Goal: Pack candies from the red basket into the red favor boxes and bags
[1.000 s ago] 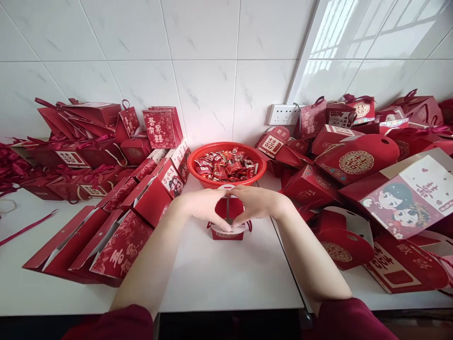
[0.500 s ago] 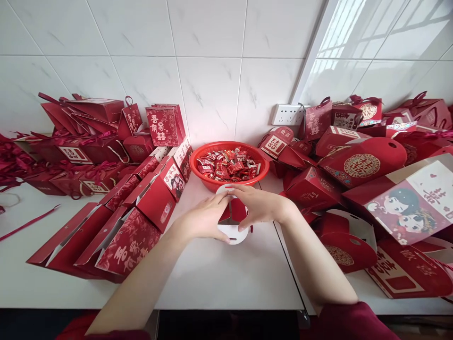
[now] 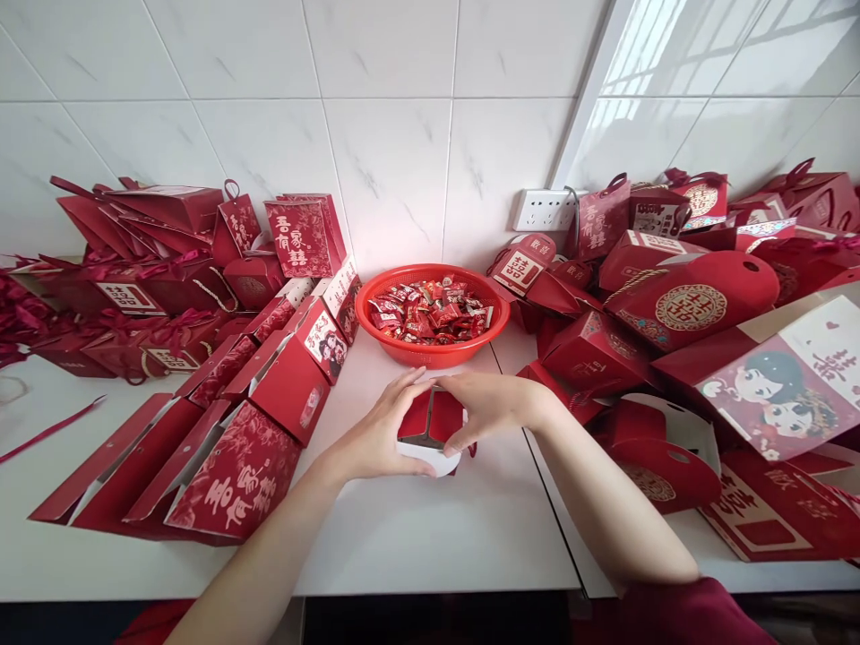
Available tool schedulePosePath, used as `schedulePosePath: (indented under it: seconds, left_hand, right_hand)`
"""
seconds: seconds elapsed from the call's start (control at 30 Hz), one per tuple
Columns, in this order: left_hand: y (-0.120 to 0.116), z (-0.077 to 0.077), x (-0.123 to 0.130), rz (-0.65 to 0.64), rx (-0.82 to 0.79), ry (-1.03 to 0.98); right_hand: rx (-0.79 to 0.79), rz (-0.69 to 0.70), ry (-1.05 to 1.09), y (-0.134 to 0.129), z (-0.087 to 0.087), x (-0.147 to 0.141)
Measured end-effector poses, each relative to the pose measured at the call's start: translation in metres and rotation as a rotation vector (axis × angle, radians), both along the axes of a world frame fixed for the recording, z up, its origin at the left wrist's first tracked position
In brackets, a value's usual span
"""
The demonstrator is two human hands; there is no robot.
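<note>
L hand (image 3: pixel 390 430) & R hand (image 3: pixel 489 408) each hold box (image 3: pixel 446 414) betw. thumb & fingers, nearside of basket (image 3: pixel 434 356). Box prob. light, stiffish card, dents easily; best gripped gently, by its sides.

A small red box (image 3: pixel 447 414) sits on the bench (image 3: pixel 430 546), centre, two red panels divided by a near-to-far seam, white-faced flap nearside, dark red ribbon loop (image 3: pixel 472 450) right.

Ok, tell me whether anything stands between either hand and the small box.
Nothing visible does: the left hand and right hand are at the small box, one on either side. The basket stands beyond the box, not in between.
</note>
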State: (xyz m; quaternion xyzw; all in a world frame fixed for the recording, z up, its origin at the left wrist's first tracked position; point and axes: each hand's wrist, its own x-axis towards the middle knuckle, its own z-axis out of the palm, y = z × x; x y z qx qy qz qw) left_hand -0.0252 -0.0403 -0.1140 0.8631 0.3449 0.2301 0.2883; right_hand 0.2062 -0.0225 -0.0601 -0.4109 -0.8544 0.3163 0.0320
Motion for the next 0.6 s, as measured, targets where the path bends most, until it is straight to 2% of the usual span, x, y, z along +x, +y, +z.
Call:
schedulePosePath:
  seconds: [0.17, 0.3, 0.47, 0.6]
  left_hand:
    - [0.007, -0.014, 0.001, -0.045, -0.03, -0.146]
    - [0.008, -0.018, 0.006, 0.014, 0.005, -0.21]
    - [0.005, -0.021, 0.011, 0.078, 0.086, -0.235]
    - [0.004, -0.021, 0.01, 0.136, 0.089, -0.213]
  right_hand:
    - [0.022, 0.033, 0.015, 0.0, 0.004, 0.0]
    - [0.056, 0.031, 0.071, -0.002, 0.003, -0.006]
    - [0.159, -0.064, 0.106, -0.003, -0.002, -0.012]
    - [0.251, -0.004, 0.087, -0.001, 0.005, 0.003]
